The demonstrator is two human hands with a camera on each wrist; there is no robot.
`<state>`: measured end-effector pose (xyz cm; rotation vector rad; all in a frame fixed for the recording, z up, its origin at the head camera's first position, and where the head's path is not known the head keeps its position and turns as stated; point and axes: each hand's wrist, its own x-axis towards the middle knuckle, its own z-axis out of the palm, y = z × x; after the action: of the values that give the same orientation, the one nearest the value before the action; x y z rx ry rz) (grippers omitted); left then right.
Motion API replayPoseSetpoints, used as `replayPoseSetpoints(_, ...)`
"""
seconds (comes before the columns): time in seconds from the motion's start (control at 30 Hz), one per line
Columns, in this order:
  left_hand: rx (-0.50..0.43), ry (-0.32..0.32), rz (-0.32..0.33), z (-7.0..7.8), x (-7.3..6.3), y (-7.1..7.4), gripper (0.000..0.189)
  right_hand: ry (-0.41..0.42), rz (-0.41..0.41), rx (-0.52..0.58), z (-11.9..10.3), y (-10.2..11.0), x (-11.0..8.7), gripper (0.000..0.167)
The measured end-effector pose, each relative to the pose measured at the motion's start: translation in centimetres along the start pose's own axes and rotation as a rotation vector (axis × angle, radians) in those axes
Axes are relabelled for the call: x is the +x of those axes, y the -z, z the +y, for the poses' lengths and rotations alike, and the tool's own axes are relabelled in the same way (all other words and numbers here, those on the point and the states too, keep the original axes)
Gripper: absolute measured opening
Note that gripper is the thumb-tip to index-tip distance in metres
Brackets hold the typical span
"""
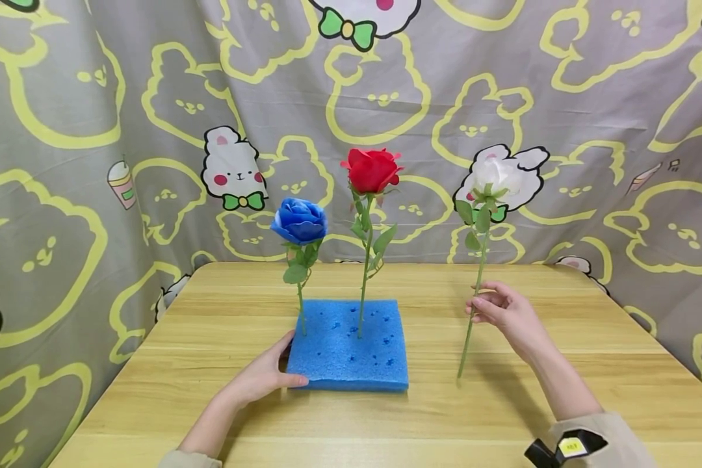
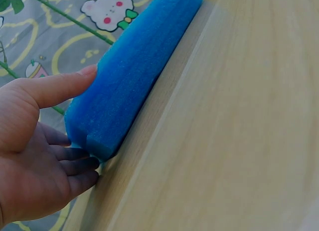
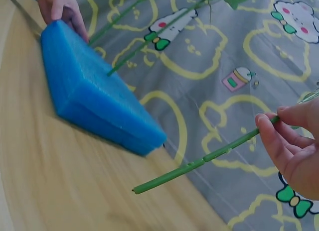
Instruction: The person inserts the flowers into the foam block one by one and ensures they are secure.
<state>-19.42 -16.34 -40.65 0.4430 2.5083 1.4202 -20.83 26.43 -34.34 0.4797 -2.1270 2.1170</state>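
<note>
My right hand (image 1: 506, 315) pinches the green stem of a white artificial rose (image 1: 491, 179) between thumb and fingers, bloom upward. In the right wrist view the bare lower stem (image 3: 199, 161) slants past the fingertips, its cut end apart from a blue foam block (image 3: 99, 99). Seen from the head, that block lies flat on the table, its top pitted with several holes. My left hand (image 1: 266, 374) holds its near left corner, thumb at the front edge and fingers along the left side. A blue rose (image 1: 300, 222) and a taller red rose (image 1: 372, 171) stand upright in the foam.
The wooden table (image 1: 152, 390) reaches back to a grey curtain (image 1: 169, 97) with yellow outlines and cartoon rabbits, which also hangs along both sides. A black strap with a device (image 1: 567, 448) sits on my right sleeve.
</note>
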Motion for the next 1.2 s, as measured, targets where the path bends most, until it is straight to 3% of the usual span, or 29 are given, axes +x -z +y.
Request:
replayPoseSetpoints(0.5, -0.018, -0.006, 0.003, -0.2, 0.0, 0.0, 0.104, 0.118, 0.065, 0.020, -1.7, -4.1, 1.8, 0.006)
replayPoseSetpoints(0.7, -0.001, 0.002, 0.006, 0.0, 0.0, -0.1, 0.104, 0.164, 0.079, -0.024, -1.9, -6.0, 2.4, 0.010)
replayPoseSetpoints(0.93, 0.000, 0.011, 0.009, 0.0, 0.1, -0.1, 0.104, 0.183, 0.088, -0.037, -1.5, -7.9, 3.0, 0.020)
replayPoseSetpoints(1.2, 0.000, 0.018, 0.014, 0.0, -0.1, 0.0, 0.104, 0.199, 0.089, -0.037, -0.8, -9.5, 3.6, 0.019)
